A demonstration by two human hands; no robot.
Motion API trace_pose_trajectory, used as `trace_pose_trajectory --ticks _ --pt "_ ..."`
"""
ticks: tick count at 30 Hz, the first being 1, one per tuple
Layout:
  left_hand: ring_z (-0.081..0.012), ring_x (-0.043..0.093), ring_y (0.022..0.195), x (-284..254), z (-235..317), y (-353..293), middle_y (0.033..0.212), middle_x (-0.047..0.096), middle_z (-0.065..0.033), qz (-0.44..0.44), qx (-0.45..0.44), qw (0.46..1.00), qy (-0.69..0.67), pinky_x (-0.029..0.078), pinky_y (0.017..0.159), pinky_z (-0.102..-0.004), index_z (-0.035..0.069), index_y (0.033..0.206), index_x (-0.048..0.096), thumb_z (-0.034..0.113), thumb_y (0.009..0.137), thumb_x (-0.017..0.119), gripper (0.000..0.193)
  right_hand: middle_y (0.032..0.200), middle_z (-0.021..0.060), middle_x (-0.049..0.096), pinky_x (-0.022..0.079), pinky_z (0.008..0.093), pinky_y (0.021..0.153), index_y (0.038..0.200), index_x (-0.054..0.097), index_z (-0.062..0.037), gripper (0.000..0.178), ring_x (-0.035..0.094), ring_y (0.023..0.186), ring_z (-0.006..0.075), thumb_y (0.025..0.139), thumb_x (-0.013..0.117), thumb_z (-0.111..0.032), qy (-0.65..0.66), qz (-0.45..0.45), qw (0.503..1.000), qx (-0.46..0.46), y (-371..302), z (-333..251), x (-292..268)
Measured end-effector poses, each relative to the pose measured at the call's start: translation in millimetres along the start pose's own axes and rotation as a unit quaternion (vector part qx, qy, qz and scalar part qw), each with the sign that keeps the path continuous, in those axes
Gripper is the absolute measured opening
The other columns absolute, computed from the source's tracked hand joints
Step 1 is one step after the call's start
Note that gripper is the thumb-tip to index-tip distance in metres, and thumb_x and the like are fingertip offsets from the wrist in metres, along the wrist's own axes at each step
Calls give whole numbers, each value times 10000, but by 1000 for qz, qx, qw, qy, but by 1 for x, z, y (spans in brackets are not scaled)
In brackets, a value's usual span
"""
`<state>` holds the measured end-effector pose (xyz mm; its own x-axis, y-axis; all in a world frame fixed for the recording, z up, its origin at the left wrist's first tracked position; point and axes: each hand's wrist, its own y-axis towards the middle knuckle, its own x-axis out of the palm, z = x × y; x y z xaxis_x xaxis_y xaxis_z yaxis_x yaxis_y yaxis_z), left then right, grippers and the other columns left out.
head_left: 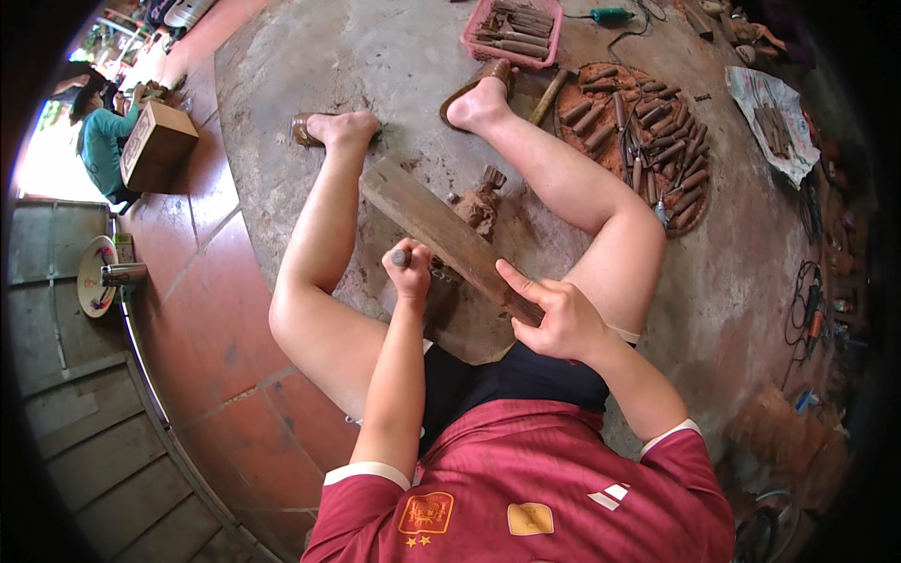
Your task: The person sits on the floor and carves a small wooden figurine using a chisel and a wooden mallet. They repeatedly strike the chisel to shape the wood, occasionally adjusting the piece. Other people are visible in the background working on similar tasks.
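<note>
My left hand (409, 273) is closed in a fist round a chisel (402, 257); only the round butt of its handle shows above the fist, and its blade is hidden. My right hand (560, 317) grips the narrow end of a long flat wooden mallet (434, 228), the index finger stretched along it. The mallet slants away to the far left, passing just beyond my left fist. Past it, between my legs, a brown carved wood piece (480, 207) rests on the floor. Something dark below the mallet is mostly covered.
A round tray (627, 75) of sawdust and several wooden-handled tools lies at the right, with a hammer (551, 97) beside it. A pink basket (514, 56) of tools is beyond my foot. Far left, a person in teal (101, 150) sits near a wooden box (160, 150).
</note>
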<state>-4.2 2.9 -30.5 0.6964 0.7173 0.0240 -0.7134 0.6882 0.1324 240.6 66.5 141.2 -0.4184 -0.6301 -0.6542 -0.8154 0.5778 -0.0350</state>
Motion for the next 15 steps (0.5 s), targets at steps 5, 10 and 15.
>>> trace_pose_trajectory --ticks 5,10,15 --pt "-100 473 471 -1 3 7 511 513 -37 -2 10 999 -48 382 460 -251 18 566 490 37 766 501 202 686 182 591 506 402 613 1472 414 -162 825 607 611 338 697 688 -86 -3 9 1000 -11 2 1 -3" --pt "-81 448 464 6 8 11 520 507 -9 -13 -26 1000 -6 364 448 -247 9 591 493 -12 772 466 184 698 182 605 512 402 622 1472 415 -164 828 613 618 341 694 687 -85 10 0 1000 -1 -3 5 2" --pt "-80 476 496 9 10 17 567 547 -8 5 -29 999 -32 382 469 -247 -8 641 558 -26 799 486 174 667 192 575 519 450 641 1481 394 -221 851 610 628 378 685 673 -108 15 -5 1000 -5 2 7 6"
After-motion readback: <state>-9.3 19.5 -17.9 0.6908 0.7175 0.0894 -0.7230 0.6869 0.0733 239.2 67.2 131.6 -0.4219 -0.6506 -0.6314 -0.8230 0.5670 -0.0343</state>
